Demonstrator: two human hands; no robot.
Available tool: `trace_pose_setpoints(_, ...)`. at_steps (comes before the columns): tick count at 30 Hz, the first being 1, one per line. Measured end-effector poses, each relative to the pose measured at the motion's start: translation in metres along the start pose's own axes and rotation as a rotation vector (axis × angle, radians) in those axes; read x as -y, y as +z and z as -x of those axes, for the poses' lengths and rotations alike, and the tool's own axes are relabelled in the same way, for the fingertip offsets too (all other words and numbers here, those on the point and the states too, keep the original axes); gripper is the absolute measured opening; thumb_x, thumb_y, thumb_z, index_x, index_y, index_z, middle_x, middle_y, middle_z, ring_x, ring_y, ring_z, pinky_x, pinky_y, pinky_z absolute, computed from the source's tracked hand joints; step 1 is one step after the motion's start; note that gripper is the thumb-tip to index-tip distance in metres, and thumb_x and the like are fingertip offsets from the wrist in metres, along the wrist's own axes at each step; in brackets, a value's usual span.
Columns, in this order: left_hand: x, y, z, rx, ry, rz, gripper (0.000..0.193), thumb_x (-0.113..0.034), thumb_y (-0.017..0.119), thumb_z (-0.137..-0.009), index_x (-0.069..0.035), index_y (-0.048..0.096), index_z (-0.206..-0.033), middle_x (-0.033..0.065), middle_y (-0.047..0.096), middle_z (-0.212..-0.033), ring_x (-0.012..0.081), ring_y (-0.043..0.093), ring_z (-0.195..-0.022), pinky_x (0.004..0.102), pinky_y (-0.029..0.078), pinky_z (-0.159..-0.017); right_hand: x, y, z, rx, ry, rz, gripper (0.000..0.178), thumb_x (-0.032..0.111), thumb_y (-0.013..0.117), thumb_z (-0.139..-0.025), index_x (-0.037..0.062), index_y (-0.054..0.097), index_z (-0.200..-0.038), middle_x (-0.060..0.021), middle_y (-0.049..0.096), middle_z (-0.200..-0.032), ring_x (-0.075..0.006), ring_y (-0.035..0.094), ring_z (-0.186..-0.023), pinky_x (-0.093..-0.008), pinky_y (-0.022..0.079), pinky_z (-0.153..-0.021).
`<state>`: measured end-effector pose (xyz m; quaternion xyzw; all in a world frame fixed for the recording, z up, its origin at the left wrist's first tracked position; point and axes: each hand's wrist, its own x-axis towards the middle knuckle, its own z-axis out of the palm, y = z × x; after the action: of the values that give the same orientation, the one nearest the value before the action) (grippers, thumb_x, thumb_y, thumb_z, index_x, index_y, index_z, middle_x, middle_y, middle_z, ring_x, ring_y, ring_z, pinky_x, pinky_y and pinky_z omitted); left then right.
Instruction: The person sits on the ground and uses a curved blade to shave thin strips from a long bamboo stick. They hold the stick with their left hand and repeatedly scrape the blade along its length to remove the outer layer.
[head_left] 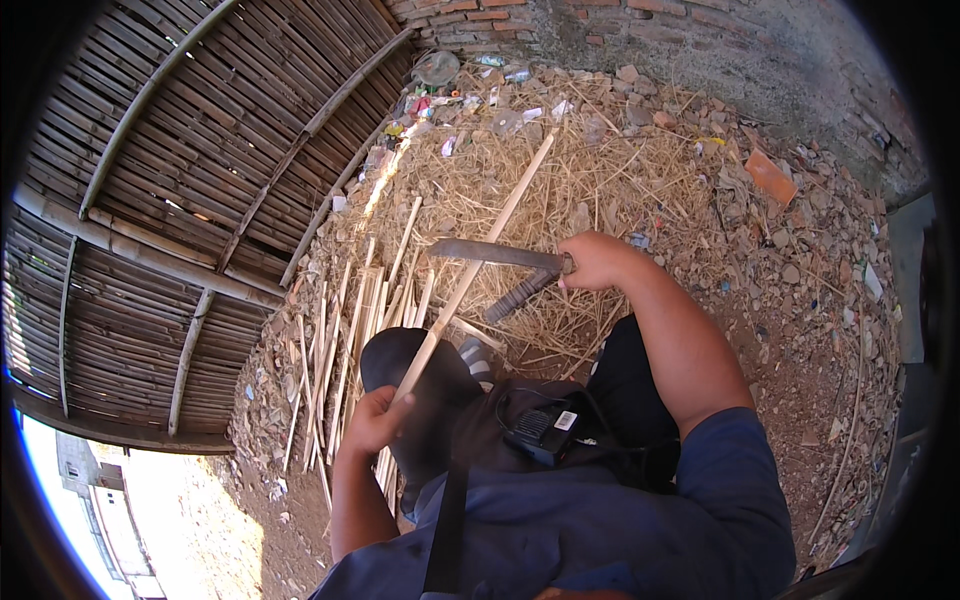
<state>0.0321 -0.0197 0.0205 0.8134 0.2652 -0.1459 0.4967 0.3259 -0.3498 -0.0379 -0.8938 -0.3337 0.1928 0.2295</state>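
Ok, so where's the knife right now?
In the head view, the knife is just above centre, in the right hand; its blade points left, across the strip in the left hand.

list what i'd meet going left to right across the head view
Slatted bamboo wall → left hand → dark blade → right hand → orange tile piece. The long pale strip crosses the blade, so it has no clear place in the order.
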Motion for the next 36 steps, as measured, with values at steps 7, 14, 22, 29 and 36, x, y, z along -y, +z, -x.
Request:
trace_pose_setpoints(7,-0.002,-0.001,0.0,0.004,-0.005,0.011,0.03,-0.034,0.066,-0.097,-0.007,0.063,-0.084,-0.0025,0.058,-0.063,0.0055,0.051,-0.052,0.0216,0.039,-0.049,0.0,-0.002,0.001,0.02,-0.017,-0.015,0.046,0.035,0.079,-0.078,0.0037,0.067,-0.111,-0.0204,0.068,-0.094,-0.0364,0.067,-0.092,-0.0458,0.052,-0.08)
trace_pose_setpoints(14,0.001,-0.002,-0.002,0.027,-0.007,0.064,0.03,-0.033,0.066,-0.097,-0.006,0.063,-0.084,-0.0023,0.058,-0.064,0.0056,0.05,-0.052,0.0215,0.039,-0.049,-0.004,0.002,-0.001,0.015,-0.029,-0.008,0.047,0.035,0.079,-0.078,0.0028,0.067,-0.11,-0.0208,0.068,-0.092,-0.0366,0.067,-0.091,-0.0457,0.052,-0.079)
trace_pose_setpoints(22,-0.004,-0.001,0.0,0.025,-0.034,0.071,0.028,-0.032,0.066,-0.097,-0.007,0.063,-0.085,-0.0025,0.058,-0.064,0.0053,0.05,-0.052,0.0211,0.038,-0.049,-0.004,0.002,-0.001,0.021,-0.017,-0.041,0.046,0.034,0.079,-0.078,0.0034,0.067,-0.11,-0.0192,0.068,-0.088,-0.0348,0.068,-0.087,-0.0448,0.052,-0.077)
trace_pose_setpoints(29,-0.004,-0.002,0.001,0.018,-0.038,0.098,0.027,-0.031,0.066,-0.097,-0.007,0.063,-0.085,-0.003,0.058,-0.064,0.0054,0.05,-0.051,0.0211,0.038,-0.048,-0.002,0.0,0.0,0.027,-0.017,-0.047,0.044,0.034,0.079,-0.078,0.0042,0.067,-0.108,-0.0186,0.068,-0.087,-0.0331,0.068,-0.085,-0.0444,0.051,-0.076)
trace_pose_setpoints(36,-0.001,-0.002,-0.001,0.027,-0.028,0.099,0.027,-0.031,0.066,-0.097,-0.007,0.063,-0.084,-0.0029,0.057,-0.064,0.0056,0.05,-0.051,0.0214,0.038,-0.048,0.001,-0.002,0.003,0.016,0.016,-0.057,0.043,0.032,0.079,-0.079,0.0063,0.068,-0.112,-0.0176,0.07,-0.097,-0.0336,0.068,-0.095,-0.0444,0.053,-0.081)
